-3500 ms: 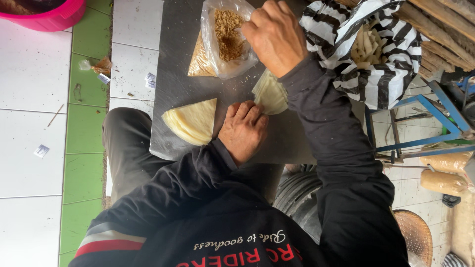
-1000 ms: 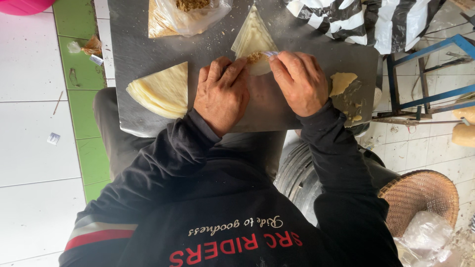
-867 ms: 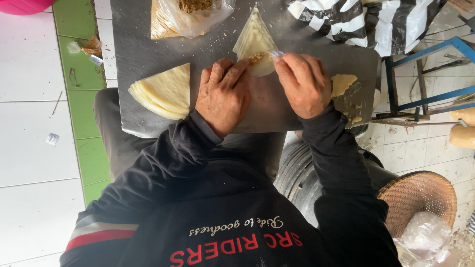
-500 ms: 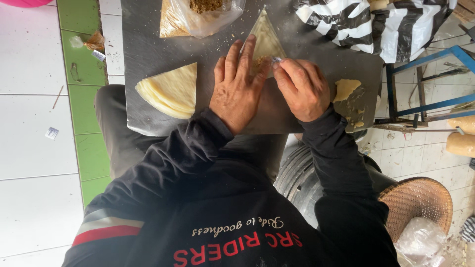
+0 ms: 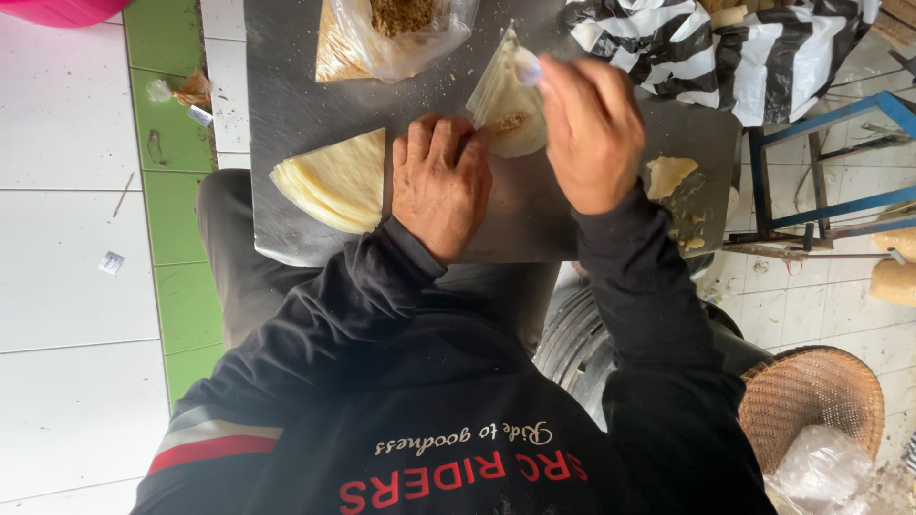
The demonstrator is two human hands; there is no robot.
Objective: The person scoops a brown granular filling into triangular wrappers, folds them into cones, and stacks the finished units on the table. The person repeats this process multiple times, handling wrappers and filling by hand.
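pastry wrapper on steel tray, mid-fill

head view: pastry wrapper (image 5: 506, 105), thin, pale, triangular, lies on the steel tray (image 5: 286, 95) with a small brown filling heap near its lower edge. left hand (image 5: 439, 181) lies flat, fingers spread, tips on the wrapper's lower-left edge, likely pinning it. right hand (image 5: 592, 129) hovers over it, fingers curled round a small white utensil (image 5: 528, 67), probably a spoon. wrapper stack (image 5: 334, 179) sits left of the left hand. filling bag (image 5: 401, 29) at tray top, striped bag (image 5: 725, 48) to the right.
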